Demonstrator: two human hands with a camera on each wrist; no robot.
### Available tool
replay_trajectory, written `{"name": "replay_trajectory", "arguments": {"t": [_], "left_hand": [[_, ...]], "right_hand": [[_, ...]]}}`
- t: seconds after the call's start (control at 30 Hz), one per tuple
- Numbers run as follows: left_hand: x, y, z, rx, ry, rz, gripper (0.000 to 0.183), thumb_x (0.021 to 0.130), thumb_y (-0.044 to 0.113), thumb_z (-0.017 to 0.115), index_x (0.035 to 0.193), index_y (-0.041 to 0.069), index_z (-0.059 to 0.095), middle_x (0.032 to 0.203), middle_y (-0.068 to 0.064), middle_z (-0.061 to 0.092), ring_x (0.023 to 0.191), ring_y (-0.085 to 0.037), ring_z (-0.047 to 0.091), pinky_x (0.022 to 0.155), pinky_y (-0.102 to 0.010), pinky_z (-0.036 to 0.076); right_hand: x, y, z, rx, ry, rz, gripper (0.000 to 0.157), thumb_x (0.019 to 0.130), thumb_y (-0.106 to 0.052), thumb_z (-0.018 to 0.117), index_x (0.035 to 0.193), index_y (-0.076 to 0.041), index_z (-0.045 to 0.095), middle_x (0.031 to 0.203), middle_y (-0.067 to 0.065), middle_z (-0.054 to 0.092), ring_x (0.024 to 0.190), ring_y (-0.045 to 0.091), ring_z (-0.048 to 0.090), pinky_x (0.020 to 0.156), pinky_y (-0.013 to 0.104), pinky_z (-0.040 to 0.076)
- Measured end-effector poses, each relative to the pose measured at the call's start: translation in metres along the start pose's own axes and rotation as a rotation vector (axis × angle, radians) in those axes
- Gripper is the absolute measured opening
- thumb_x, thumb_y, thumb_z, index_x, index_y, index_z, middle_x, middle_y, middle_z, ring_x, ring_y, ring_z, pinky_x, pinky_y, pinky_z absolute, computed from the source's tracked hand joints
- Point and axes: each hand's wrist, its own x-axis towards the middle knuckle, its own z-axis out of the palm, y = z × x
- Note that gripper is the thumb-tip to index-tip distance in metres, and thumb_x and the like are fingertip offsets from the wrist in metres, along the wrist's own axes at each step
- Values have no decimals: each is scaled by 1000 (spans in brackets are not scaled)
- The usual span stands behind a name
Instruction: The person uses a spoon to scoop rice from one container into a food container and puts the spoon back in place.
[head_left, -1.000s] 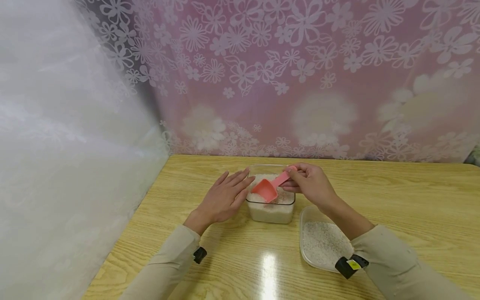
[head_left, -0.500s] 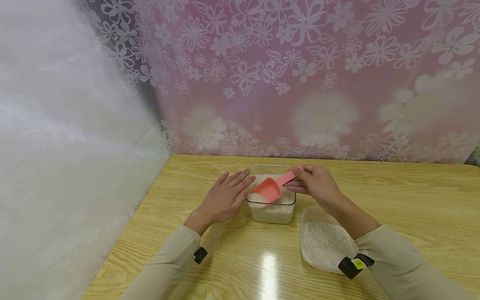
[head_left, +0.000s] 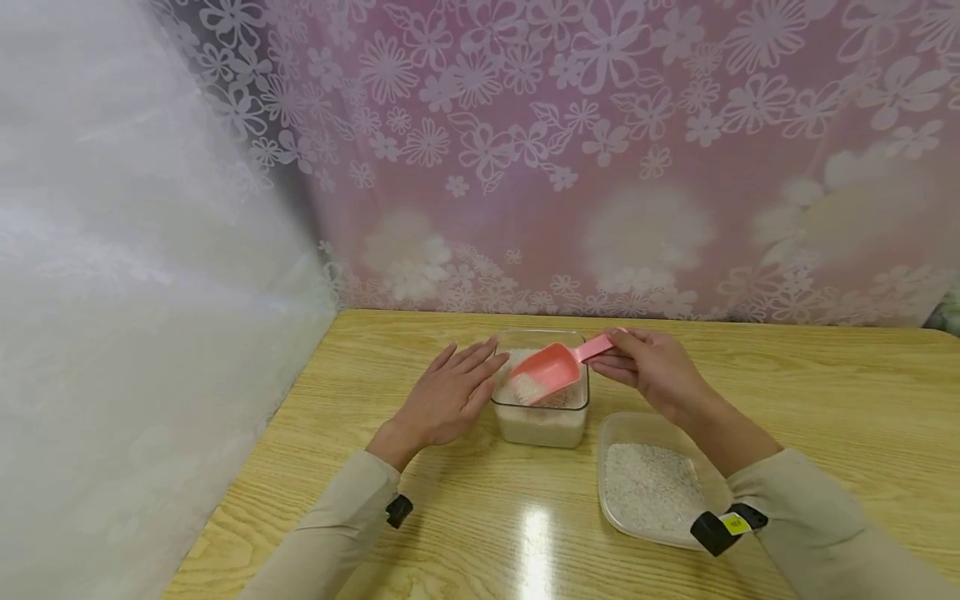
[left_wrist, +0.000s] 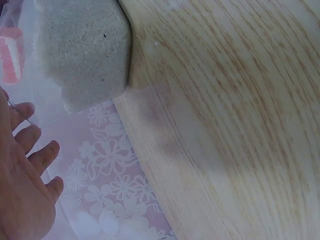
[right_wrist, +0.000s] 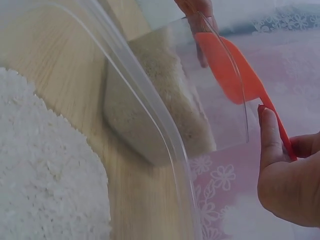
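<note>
A clear square container (head_left: 542, 427) of white rice stands on the table. My right hand (head_left: 662, 372) pinches the handle of a pink scoop (head_left: 553, 367), whose bowl lies tilted at the container's mouth with some rice near its front lip. In the right wrist view the scoop (right_wrist: 227, 70) shows above the rice level, inside the clear wall. My left hand (head_left: 448, 395) rests its straight fingertips against the container's left rim. The left wrist view shows those fingers (left_wrist: 42, 157) spread beside the clear wall.
A second, lower plastic container (head_left: 604, 479) holding rice sits at the near right, partly under my right forearm. The wooden table (head_left: 360, 358) ends at a pink floral curtain (head_left: 510, 208) behind and a pale sheet (head_left: 165, 333) on the left.
My right hand has moved right and drawn the scoop with it, raising the bowl so more of it and the rice inside shows. My left hand stays in place.
</note>
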Motion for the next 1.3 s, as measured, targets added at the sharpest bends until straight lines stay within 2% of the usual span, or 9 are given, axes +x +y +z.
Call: {"name": "replay_trajectory", "arguments": {"t": [0.27,0.43,0.77,1.3], "left_hand": [[0,0,0,-1,-6,-9,48,106,36,23,151,23,33,157,7,16,142,-14,21,116,-41,10],[0,-1,1,-13,8,-4,48,106,35,23,150,22,35,157,6,18,141,-15,22,116,-41,11],[1,-1,2,-16,11,-8,49,106,37,21,150,23,35,157,3,21,141,-15,22,116,-40,10],[1,0,3,-35,15,-10,47,106,35,25,150,22,35,157,2,22,141,-15,22,116,-40,8]], "right_hand": [[-11,-12,-19,81,-14,-28,21,100,-15,51,113,1,57,94,13,71,86,19,70,82,29,53],[-18,-19,-33,126,-48,-53,18,99,-15,53,105,-2,65,95,14,71,86,20,70,81,30,53],[-38,-27,-67,219,-96,-51,22,101,-10,49,107,-1,68,101,17,69,92,24,69,84,32,52],[-73,-20,-134,287,-150,-22,35,105,-6,34,111,2,67,105,18,67,97,27,67,88,35,51]]}}
